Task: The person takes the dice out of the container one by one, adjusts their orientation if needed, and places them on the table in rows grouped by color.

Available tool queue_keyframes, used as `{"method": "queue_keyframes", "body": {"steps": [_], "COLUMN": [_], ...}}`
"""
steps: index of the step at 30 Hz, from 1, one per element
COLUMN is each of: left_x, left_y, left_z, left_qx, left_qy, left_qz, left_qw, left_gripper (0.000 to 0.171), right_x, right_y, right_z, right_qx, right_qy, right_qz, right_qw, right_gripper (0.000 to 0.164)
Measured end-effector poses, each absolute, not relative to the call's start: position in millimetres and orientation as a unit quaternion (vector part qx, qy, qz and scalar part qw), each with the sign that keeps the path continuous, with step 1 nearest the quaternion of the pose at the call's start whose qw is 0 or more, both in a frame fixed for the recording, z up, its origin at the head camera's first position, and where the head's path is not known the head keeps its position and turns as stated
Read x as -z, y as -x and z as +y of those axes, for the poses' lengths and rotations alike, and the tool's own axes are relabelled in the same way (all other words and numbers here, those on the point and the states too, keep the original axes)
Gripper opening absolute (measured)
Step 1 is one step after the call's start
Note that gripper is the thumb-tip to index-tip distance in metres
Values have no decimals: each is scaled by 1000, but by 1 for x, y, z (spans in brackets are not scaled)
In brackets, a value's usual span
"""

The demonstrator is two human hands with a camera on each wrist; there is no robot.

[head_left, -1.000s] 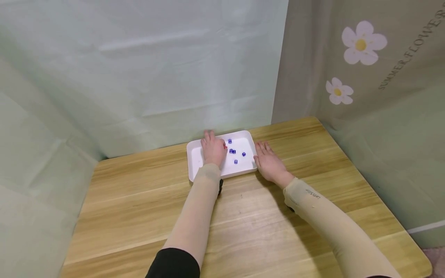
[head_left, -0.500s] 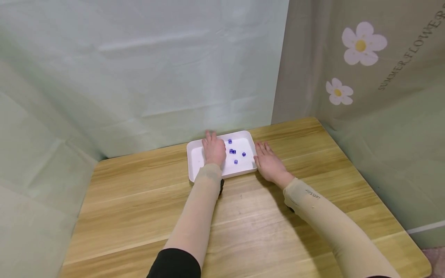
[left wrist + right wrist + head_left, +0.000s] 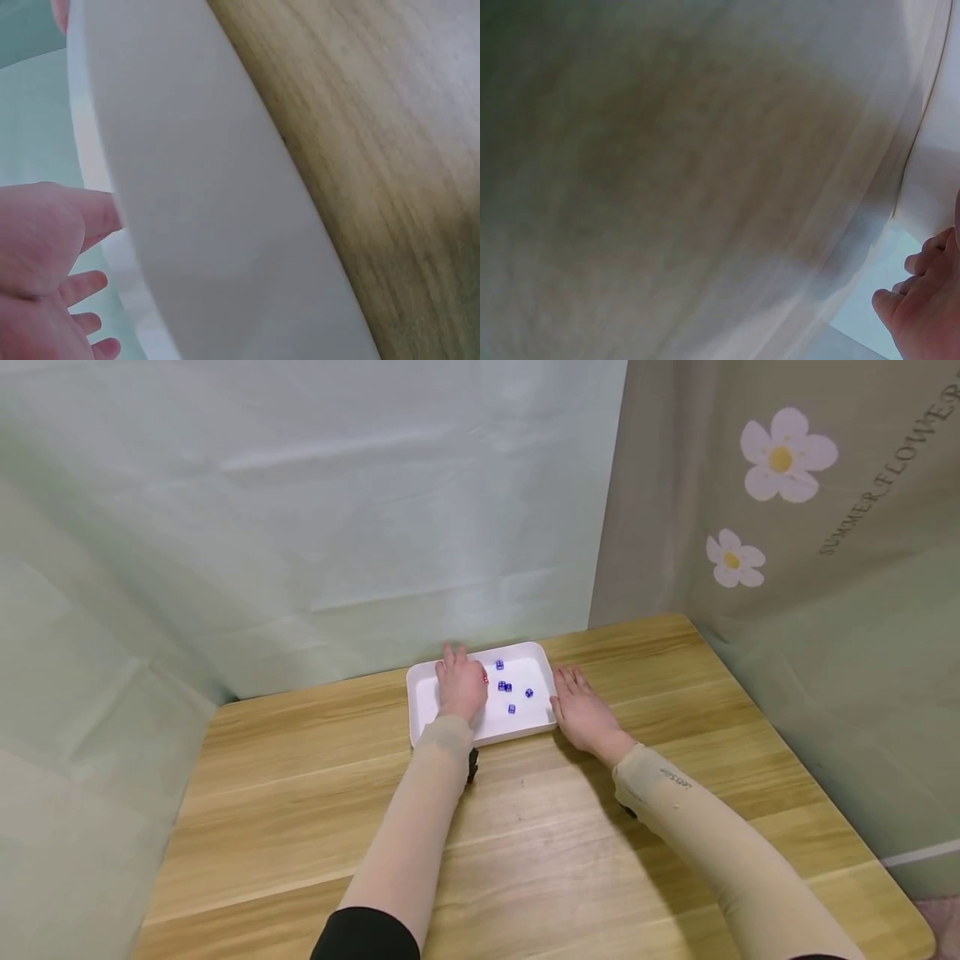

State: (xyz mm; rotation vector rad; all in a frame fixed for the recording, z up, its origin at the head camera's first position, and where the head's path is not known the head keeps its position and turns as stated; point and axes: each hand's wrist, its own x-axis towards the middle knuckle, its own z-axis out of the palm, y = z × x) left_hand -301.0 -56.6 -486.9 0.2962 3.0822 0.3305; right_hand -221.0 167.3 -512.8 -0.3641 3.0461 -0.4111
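In the head view, my left hand reaches into a white tray, its thumb and index finger pinching a small red die. Its other fingers stretch toward the tray's back rim. Several blue dice lie right of this hand, among them a back die, a front die and a right one. The left wrist view has a fingertip dipping behind the tray wall, which hides the die. My right hand lies with straight fingers against the tray's right end.
The tray stands near the back edge of a wooden table. Directly behind it hangs a pale cloth, and a flowered curtain runs along the right side.
The red die, mostly hidden by my left hand half a second ago, shows again at its fingertips. The right hand stays at the tray's end. The blue dice keep their places.
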Motion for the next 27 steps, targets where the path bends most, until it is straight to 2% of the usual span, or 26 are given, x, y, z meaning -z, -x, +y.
{"method": "queue_keyframes", "body": {"steps": [11,27], "left_x": [472,466], "left_y": [279,235], "left_z": [-61,-71], "left_qx": [-191,-228], "left_qy": [-143,-197], "left_qz": [971,953], "left_qw": [-10,-27], "left_gripper": [13,9], "right_x": [512,507], "right_y": [220,219], "right_z": [167,167], "right_qx": [135,127], "right_qy": [119,127], "right_qz": [983,983], "right_qw": [24,28], "right_gripper": [64,63]}}
